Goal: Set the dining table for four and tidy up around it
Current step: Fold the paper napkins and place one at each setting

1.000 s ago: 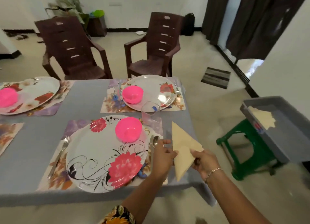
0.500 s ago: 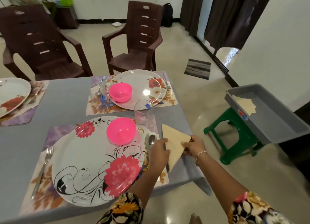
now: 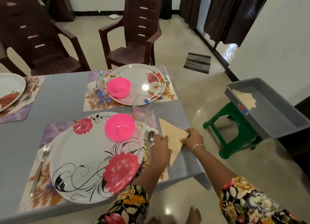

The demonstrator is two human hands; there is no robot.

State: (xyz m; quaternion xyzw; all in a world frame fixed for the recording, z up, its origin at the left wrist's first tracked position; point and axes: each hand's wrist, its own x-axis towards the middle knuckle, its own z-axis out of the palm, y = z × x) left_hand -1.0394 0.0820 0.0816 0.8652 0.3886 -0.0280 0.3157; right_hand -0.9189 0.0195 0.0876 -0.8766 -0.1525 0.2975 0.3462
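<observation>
A cream napkin [image 3: 171, 133] folded into a triangle lies on the grey table [image 3: 67, 99] just right of the nearest place setting. My left hand [image 3: 160, 148] holds its left edge and my right hand [image 3: 192, 137] pinches its right corner. That setting has a floral plate [image 3: 94, 158], a pink bowl [image 3: 120, 127], a fork [image 3: 41, 163] on the left, a spoon [image 3: 151, 138] beside my left hand and a clear glass [image 3: 142, 107] behind the napkin.
A second setting with plate [image 3: 144, 79], pink bowl [image 3: 118, 87] and glass [image 3: 94, 89] lies further back. Two brown chairs [image 3: 139, 32] stand beyond the table. To the right, a grey tray [image 3: 268, 113] holding another napkin [image 3: 246, 99] rests on a green stool [image 3: 231, 131].
Both hands lowered the napkin from held up above the table edge to flat on the table beside the spoon. The camera moved closer and to the right.
</observation>
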